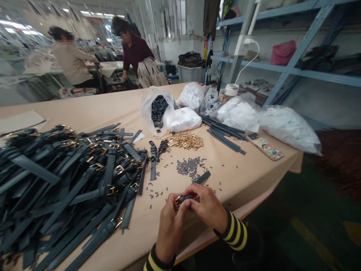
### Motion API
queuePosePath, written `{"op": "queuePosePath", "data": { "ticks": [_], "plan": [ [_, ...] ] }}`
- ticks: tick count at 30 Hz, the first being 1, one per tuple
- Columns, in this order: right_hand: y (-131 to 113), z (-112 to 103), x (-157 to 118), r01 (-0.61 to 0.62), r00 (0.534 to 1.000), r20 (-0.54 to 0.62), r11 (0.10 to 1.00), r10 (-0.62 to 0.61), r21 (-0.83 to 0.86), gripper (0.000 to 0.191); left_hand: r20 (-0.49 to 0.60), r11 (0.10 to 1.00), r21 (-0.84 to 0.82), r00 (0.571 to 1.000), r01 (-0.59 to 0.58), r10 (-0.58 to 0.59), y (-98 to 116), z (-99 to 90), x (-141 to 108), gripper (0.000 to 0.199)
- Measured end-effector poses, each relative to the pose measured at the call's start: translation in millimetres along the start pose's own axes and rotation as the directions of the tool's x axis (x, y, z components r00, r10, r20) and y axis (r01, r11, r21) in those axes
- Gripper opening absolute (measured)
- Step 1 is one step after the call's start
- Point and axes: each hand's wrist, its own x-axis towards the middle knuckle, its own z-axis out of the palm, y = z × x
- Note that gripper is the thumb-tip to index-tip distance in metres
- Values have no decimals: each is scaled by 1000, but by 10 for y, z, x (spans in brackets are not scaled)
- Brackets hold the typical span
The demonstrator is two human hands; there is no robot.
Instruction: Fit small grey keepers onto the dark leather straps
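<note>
Near the table's front edge, my left hand (172, 220) and my right hand (207, 203) come together, both closed on one dark strap (203, 177) with a gold buckle (177, 201). My left fingers pinch the buckle end, while my right fingers grip the folded strap beside it. The strap's flat tail sticks out beyond my right hand, pointing away from me. Just past it lies a heap of small grey pieces (188, 166), with several more scattered around. Behind that is a pile of gold buckles (184, 140), with dark loops (162, 146) at its left.
A large pile of buckled straps (70, 180) covers the table's left side. An open bag of dark loops (159, 109), other plastic bags (290, 128), loose strips (225, 140) and a phone (265, 146) lie at the back and right. Two people work beyond the table; blue shelves (254, 64) stand right.
</note>
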Motion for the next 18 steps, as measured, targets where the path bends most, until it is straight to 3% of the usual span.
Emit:
{"op": "queuePosePath", "data": {
  "ticks": [3,6,10,12,14,16,18],
  "plan": [
    [-14,-54,1,58,997,56,998,-56,-40,10,104,984,-138,990,113,-99,-51,-41,24,24],
    [-59,-182,15,199,972,144,978,-187,-71,15,124,968,-182,981,173,-152,-123,-69,35,27],
    [-96,-462,44,331,942,46,894,-333,-302,20,99,975,-159,985,153,-139,-121,-107,41,27],
    [-104,-608,49,298,954,117,846,-275,-442,24,117,977,-152,984,149,-132,-76,-128,41,27],
    [-120,-718,44,255,946,308,822,-104,-508,20,145,978,-147,981,150,-129,-32,-139,37,26],
    [-146,-769,35,232,880,474,834,41,-501,15,169,979,-141,978,146,-122,-9,-129,31,25],
    [-171,-759,27,198,821,563,878,94,-436,15,169,980,-139,979,141,-117,-8,-99,23,24]
  ]
}}
